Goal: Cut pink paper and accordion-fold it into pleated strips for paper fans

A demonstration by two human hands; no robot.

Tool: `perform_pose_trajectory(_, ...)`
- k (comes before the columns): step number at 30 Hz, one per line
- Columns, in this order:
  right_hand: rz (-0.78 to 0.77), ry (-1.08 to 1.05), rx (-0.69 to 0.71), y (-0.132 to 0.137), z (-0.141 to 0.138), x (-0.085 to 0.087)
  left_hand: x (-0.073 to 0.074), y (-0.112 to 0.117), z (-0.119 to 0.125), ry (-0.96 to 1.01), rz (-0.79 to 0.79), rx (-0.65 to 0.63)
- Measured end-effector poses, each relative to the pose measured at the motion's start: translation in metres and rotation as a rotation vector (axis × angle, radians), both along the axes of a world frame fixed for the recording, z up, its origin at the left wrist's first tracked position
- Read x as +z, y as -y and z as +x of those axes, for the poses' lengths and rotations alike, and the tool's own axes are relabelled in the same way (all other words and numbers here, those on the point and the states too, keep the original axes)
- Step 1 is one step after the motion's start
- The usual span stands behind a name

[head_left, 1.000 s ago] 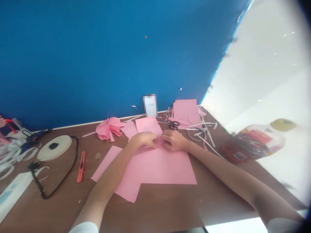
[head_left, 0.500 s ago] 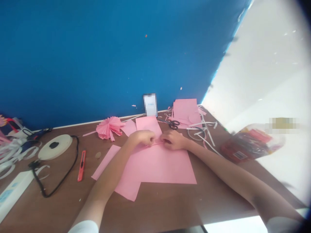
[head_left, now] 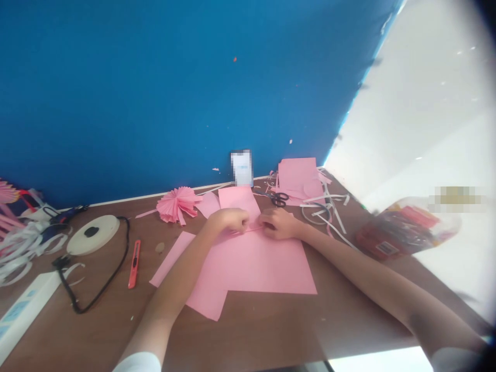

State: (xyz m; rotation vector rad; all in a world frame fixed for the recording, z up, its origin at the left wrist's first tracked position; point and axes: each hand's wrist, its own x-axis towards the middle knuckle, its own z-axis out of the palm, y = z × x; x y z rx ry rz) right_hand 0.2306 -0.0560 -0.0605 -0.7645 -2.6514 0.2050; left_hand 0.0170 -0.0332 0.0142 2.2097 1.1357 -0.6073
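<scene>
A brown wooden surface [head_left: 251, 330] meets a deep blue wall [head_left: 155, 88] along its far edge. Near the middle lies a large notched sheet of thin pink paper [head_left: 267, 268], with a smaller pink sheet [head_left: 236, 199] at its far side. Above the large sheet, a narrow pink paper strip [head_left: 253, 228] is pinched between the left hand [head_left: 228, 220] and the right hand [head_left: 279, 223], the fingers [head_left: 245, 222] of both closed narrowly on it. The paper is judged light, soft and easily creased, best taken by its edges with the fingertips.

To the left are a pleated pink paper fan [head_left: 178, 204], a round white disc with a black cord [head_left: 93, 235] and an orange craft knife [head_left: 134, 264]. To the far right are a stack of pink sheets [head_left: 298, 178] and black-handled scissors [head_left: 279, 199]. Farther right lies a clear plastic bag of red items [head_left: 406, 230]. An upright card [head_left: 242, 168] by the wall is blurred, and no writing can be read.
</scene>
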Motion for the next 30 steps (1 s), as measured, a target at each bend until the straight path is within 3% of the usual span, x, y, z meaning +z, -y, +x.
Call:
perform_pose_trajectory(16,-0.026,-0.027,-0.012,-0.002,0.000,0.002,0.000,-0.002,0.000,0.011,-0.014,-0.024)
perform_pose_trajectory(30,-0.040,-0.019,0.002,-0.003,0.000,0.001,-0.008,-0.012,-0.009,0.089,-0.110,-0.034)
